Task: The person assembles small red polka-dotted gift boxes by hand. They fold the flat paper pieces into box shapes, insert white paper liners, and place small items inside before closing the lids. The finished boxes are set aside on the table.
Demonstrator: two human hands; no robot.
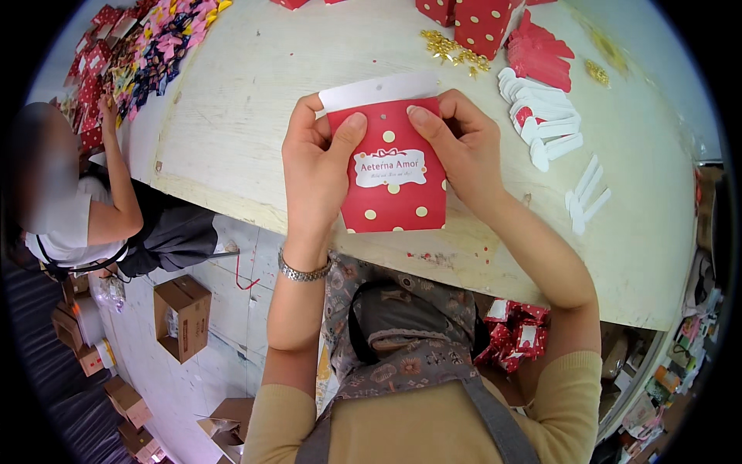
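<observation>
Between my two hands is a red paper gift box [394,205] with cream dots and a white label on its front. Its white top flap stands up at the far edge, and a small hole shows in the red below it. My left hand [325,143] grips the upper left corner, thumb on the front, fingers behind. At the upper right corner my right hand [464,143] pinches the same way. The box is above the near part of the pale table [255,116]. Fingers behind the box are partly hidden.
To the right lie white tag-shaped pieces [545,116], red cut pieces [539,52] and gold fasteners [452,50]. Dotted red boxes [483,23] stand at the far side. On the left a person [85,193] works beside piled bows [170,46]. A cardboard carton [184,317] sits on the floor.
</observation>
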